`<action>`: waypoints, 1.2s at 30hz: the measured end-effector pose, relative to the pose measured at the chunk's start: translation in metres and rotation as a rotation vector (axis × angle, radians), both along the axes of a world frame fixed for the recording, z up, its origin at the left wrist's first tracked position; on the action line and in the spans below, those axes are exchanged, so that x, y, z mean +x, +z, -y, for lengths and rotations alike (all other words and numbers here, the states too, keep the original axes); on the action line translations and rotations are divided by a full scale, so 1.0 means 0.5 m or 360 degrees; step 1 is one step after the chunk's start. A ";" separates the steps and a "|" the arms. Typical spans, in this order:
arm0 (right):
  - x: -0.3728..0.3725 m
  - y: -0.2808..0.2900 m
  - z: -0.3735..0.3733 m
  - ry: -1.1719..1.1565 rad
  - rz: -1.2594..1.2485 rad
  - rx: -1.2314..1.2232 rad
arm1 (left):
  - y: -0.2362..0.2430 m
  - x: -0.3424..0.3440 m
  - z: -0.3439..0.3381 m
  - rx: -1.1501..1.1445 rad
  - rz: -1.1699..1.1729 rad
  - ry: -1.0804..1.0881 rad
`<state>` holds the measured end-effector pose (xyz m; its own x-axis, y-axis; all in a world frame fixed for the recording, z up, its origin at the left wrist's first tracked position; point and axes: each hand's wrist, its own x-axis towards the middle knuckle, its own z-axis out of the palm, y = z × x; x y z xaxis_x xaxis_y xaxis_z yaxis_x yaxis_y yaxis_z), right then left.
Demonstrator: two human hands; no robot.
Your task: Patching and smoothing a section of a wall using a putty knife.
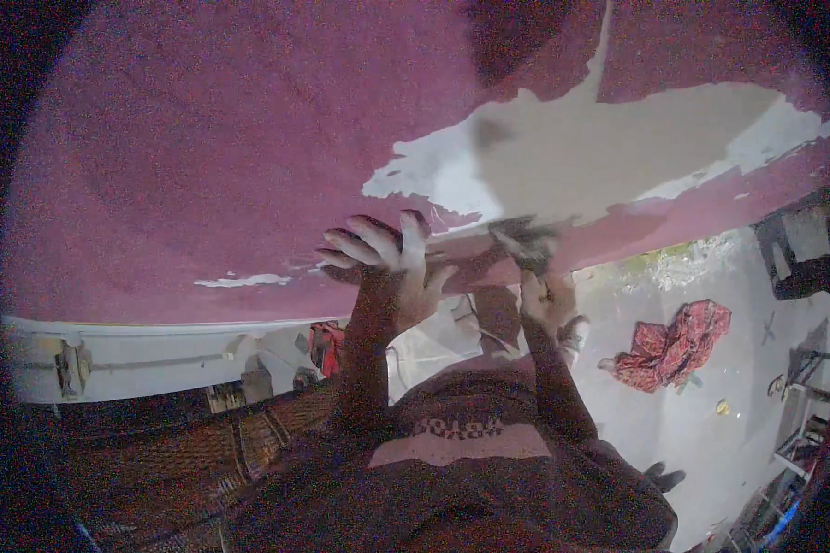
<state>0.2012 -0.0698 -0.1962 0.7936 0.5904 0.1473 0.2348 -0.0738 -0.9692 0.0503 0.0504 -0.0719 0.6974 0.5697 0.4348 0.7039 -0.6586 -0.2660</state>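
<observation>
A pink wall (203, 157) fills the far part of the view, with a large pale patch (599, 147) where the pink coat is gone and its edges are ragged. My left hand (392, 253) lies against the wall's lower part with its fingers spread, holding nothing; the fingertips look whitish. To its right, my right hand (546, 297) is closed around a scraper (523, 241), whose greyish blade is smeared by motion and meets the wall at the lower edge of the pale patch. The scraper's handle is mostly hidden in my fingers.
On the pale floor at right lies a crumpled red patterned cloth (678, 343). Whitish debris (678, 269) lies along the wall's foot. A metal rack or ladder (807, 415) and dark items stand at the right rim. A brown woven surface (166, 465) lies at lower left, near a red object (326, 348).
</observation>
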 end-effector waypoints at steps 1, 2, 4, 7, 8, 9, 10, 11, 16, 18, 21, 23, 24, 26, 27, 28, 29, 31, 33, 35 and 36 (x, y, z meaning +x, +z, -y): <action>-0.010 -0.040 0.001 -0.0173 0.0125 0.0274 | -0.006 0.001 0.000 0.0011 -0.0028 0.0029; -0.010 -0.043 0.005 -0.0180 0.0133 0.0280 | -0.012 0.003 -0.003 0.0022 -0.0048 0.0060; -0.010 -0.044 0.010 0.0002 -0.0119 0.0078 | -0.009 0.006 -0.008 0.0075 -0.0056 0.0016; -0.009 0.132 -0.019 0.0176 -0.0417 -0.0018 | 0.007 -0.001 0.004 0.0128 -0.0088 0.0002; -0.009 0.092 -0.016 0.0164 -0.0406 -0.0016 | 0.012 0.006 -0.001 0.0173 -0.0087 0.0008; -0.008 0.014 -0.011 0.0086 -0.0312 0.0144 | 0.012 0.009 0.001 0.0175 -0.0075 -0.0003; -0.011 0.009 -0.020 0.0018 -0.0220 0.0310 | 0.010 0.010 0.000 0.0153 -0.0088 0.0003; -0.012 0.007 -0.020 0.0016 -0.0212 0.0318 | 0.008 0.008 -0.002 0.0131 -0.0101 0.0009; -0.013 0.108 -0.028 0.0023 -0.0226 -0.0192 | -0.008 -0.014 0.000 -0.0101 0.0072 -0.0087; -0.002 0.014 -0.019 -0.0083 0.0038 0.0029 | -0.001 -0.005 -0.001 -0.0059 0.0089 -0.0115; 0.004 -0.017 -0.014 -0.0126 0.0266 0.0275 | 0.003 -0.001 -0.004 -0.0090 0.0044 -0.0064; 0.003 0.039 -0.029 -0.0065 0.0235 0.0288 | 0.001 0.004 -0.003 -0.0034 0.0059 -0.0095; -0.017 0.115 -0.048 -0.0171 -0.0062 0.0309 | 0.001 0.002 0.000 -0.0048 0.0057 -0.0093; -0.020 0.119 -0.043 -0.0286 -0.0356 0.0329 | 0.018 0.007 0.001 -0.0011 0.0068 -0.0104; 0.000 0.041 -0.028 -0.0086 -0.0299 0.0315 | 0.020 0.006 0.004 -0.0009 0.0071 -0.0105; 0.015 -0.019 -0.020 0.0116 -0.0245 0.0310 | 0.022 0.004 0.003 -0.0032 0.0057 -0.0098; 0.018 -0.054 -0.013 0.0110 -0.0239 0.0318 | 0.019 0.003 0.000 -0.0059 0.0050 -0.0100; 0.022 -0.088 -0.003 -0.0021 0.0115 0.0271 | 0.012 0.001 -0.004 -0.0021 0.0083 -0.0118; -0.014 0.075 -0.043 -0.0067 -0.0266 0.0332 | 0.004 0.005 -0.007 0.0003 0.0081 -0.0121; -0.030 0.143 -0.057 -0.0155 -0.0621 0.0373 | 0.007 0.003 -0.003 -0.0051 0.0074 -0.0143; -0.031 0.148 -0.058 -0.0080 -0.0453 0.0248 | 0.007 0.000 0.002 -0.0060 0.0073 -0.0151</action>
